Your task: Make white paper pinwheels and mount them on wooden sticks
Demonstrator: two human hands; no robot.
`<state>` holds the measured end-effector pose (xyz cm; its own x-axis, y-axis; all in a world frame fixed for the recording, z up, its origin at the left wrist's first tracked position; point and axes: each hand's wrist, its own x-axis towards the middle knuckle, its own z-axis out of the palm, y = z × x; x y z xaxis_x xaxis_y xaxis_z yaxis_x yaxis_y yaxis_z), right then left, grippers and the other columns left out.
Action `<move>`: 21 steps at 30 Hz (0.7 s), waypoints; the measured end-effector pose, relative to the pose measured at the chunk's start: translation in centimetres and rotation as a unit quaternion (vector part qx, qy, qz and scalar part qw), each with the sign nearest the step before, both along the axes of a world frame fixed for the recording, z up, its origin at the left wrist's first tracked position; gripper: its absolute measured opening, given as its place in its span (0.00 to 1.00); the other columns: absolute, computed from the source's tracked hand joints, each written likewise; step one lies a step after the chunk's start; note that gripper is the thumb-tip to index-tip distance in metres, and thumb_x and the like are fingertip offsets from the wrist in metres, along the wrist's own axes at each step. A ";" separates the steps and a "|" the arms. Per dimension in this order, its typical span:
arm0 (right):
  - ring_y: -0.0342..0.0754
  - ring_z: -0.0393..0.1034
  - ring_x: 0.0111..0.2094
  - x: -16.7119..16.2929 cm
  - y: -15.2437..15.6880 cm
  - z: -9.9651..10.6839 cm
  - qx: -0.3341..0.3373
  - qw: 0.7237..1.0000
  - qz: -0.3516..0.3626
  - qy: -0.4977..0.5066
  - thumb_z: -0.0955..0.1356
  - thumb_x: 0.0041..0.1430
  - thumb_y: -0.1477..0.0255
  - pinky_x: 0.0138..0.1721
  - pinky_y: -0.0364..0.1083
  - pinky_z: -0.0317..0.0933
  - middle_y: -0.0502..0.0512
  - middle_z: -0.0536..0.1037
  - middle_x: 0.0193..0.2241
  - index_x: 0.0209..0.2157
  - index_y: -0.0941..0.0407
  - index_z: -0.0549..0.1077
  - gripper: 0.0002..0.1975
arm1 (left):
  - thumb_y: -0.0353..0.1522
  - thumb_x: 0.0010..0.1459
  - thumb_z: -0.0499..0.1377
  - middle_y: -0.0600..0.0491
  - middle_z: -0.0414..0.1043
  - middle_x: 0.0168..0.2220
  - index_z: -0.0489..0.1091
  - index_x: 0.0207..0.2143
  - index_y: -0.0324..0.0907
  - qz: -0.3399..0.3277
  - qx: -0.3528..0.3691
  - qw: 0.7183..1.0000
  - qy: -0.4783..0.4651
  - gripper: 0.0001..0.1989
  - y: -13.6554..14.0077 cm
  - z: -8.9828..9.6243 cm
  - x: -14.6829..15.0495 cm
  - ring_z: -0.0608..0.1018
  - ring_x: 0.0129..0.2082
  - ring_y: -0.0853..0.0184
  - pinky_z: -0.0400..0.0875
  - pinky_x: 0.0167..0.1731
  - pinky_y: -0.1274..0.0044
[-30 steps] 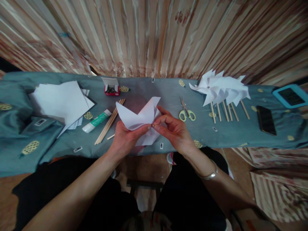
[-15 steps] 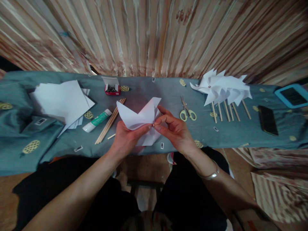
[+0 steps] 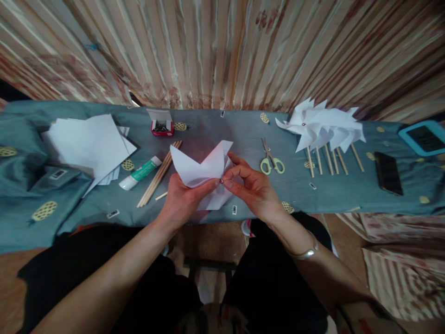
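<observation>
A white paper pinwheel (image 3: 198, 169) with folded, pointed blades is held above the near part of the table. My left hand (image 3: 182, 195) is closed on its lower left side, the thumb pressing toward the centre. At that centre my right hand (image 3: 252, 188) pinches a small shiny metal pin (image 3: 221, 181) between thumb and forefinger. The pin's tip is hidden, so I cannot tell how deep it sits. Several wooden sticks (image 3: 160, 175) lie left of my left hand, and one short stick end (image 3: 161, 196) shows beside it.
Scissors (image 3: 271, 160) lie right of the pinwheel. Behind the sticks stands an open red box (image 3: 162, 130) of small metal pieces. Leftward are a glue stick (image 3: 140, 173) and paper sheets (image 3: 85, 144). Rightward are several pinwheels on sticks (image 3: 325, 127), a phone (image 3: 388, 173) and a blue-framed tablet (image 3: 424, 138).
Both hands keep the same grip on the pinwheel and pin. The whole view has shifted only slightly.
</observation>
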<state>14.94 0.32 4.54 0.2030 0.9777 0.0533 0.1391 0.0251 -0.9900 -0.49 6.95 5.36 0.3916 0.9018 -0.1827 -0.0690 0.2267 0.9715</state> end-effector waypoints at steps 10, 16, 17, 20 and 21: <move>0.51 0.59 0.63 -0.2 0.3 -0.6 -0.015 1.000 -0.006 0.018 0.71 0.55 0.64 0.64 0.58 0.46 0.52 0.73 0.54 0.30 0.51 0.74 0.06 | 0.34 0.40 0.71 0.48 0.81 0.34 0.77 0.35 0.36 -0.016 0.033 0.999 0.016 0.17 0.0 -0.2 -0.1 0.81 0.33 0.59 0.78 0.36 0.71; 0.50 0.58 0.63 -0.3 0.4 -0.6 -0.002 1.000 -0.012 0.024 0.71 0.54 0.65 0.63 0.57 0.49 0.52 0.74 0.52 0.30 0.51 0.74 0.05 | 0.33 0.40 0.72 0.46 0.81 0.37 0.78 0.35 0.37 -0.009 0.015 1.000 0.011 0.18 0.2 -0.4 -0.2 0.82 0.35 0.59 0.78 0.41 0.69; 0.50 0.59 0.63 -0.4 0.4 -0.7 0.001 0.999 -0.017 0.028 0.72 0.53 0.65 0.63 0.57 0.49 0.52 0.73 0.54 0.30 0.52 0.74 0.06 | 0.34 0.39 0.72 0.46 0.81 0.37 0.78 0.35 0.37 -0.007 0.015 1.000 0.017 0.18 0.3 -0.5 -0.2 0.82 0.35 0.58 0.78 0.41 0.68; 0.49 0.59 0.63 -0.4 0.5 -0.8 0.010 0.999 -0.028 0.032 0.73 0.52 0.66 0.64 0.56 0.49 0.52 0.70 0.57 0.30 0.52 0.75 0.06 | 0.34 0.39 0.72 0.47 0.81 0.35 0.78 0.33 0.37 -0.005 0.020 0.999 0.032 0.17 0.4 -0.5 -0.3 0.82 0.34 0.58 0.78 0.40 0.69; 0.49 0.59 0.63 -0.4 0.5 -0.8 0.013 0.999 -0.031 0.032 0.73 0.51 0.66 0.64 0.55 0.49 0.53 0.70 0.57 0.31 0.52 0.74 0.06 | 0.34 0.38 0.72 0.47 0.81 0.34 0.78 0.32 0.37 -0.004 0.020 0.999 0.034 0.17 0.4 -0.4 -0.3 0.82 0.34 0.58 0.78 0.39 0.70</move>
